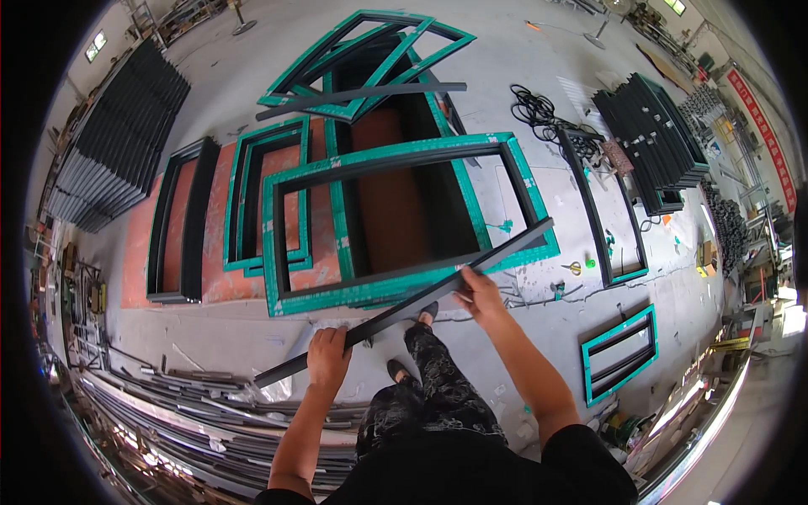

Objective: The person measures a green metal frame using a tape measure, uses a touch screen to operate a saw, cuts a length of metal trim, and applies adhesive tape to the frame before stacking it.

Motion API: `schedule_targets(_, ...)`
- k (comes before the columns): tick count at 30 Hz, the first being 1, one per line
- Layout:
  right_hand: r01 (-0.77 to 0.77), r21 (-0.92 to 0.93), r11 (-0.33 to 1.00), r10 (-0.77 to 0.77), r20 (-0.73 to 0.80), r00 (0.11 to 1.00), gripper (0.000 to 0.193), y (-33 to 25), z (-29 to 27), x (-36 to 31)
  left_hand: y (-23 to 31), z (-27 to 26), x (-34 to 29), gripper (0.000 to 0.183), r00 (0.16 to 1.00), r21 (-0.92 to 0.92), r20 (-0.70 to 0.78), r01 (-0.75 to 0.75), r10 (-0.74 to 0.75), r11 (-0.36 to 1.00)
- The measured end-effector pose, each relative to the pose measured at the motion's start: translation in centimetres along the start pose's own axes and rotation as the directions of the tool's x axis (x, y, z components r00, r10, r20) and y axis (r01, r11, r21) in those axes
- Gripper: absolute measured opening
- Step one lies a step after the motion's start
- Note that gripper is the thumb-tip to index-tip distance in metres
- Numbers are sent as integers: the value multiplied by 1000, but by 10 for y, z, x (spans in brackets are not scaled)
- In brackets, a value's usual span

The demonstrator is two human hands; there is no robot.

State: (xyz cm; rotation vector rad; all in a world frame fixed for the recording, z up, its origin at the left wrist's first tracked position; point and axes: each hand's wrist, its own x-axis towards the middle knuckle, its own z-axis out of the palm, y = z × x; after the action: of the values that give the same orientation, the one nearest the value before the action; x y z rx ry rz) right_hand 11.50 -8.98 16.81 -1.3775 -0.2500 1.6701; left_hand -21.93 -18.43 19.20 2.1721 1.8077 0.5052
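A long dark grey frame profile strip (404, 309) slants across in front of me, its right end higher and farther than its left. My left hand (329, 357) is wrapped round it toward the lower left end. Farther along, my right hand (478, 295) grips it right of the middle. Beyond the strip lies a large rectangular window frame (290, 296) with green protective film, on top of a stack of frames. The strip's right end overlaps this frame's near right corner; whether they touch I cannot tell. Another loose dark strip (362, 98) rests across tilted green frames (353, 18) farther back.
Smaller green frames (235, 206) and a dark frame (195, 227) lie on a reddish board (227, 290) at left. Profiles (210, 433) lie at lower left. On the right are black cable (534, 109), scissors (576, 268), a small frame (589, 362) and stacked dark frames (652, 135).
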Motion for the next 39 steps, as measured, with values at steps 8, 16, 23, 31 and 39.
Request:
schedule_targets(8, -133, 69, 989, 117, 202, 972, 24, -35, 95, 165, -29, -3, 138, 50, 999, 198, -32, 5, 1, 980)
schedule_targets(16, -148, 136, 980, 124, 168, 978, 25, -70, 103, 317, -122, 40, 244, 41, 997, 196, -70, 52, -39, 979)
schedule_targets(23, -145, 148, 978, 129, 114, 985, 28, -85, 116, 372, -176, 91, 307, 37, 998, 243, -55, 24, -11, 970)
schedule_targets(31, -128, 200, 971, 119, 54, 991, 29, -95, 126, 406, -216, 123, 376, 39, 999, 183, -43, 39, -31, 982)
schedule_targets(39, -147, 135, 980, 150, -9, 989, 14, -79, 137, 447, -266, 147, 419, 18, 963, 179, -265, -6, 54, 984)
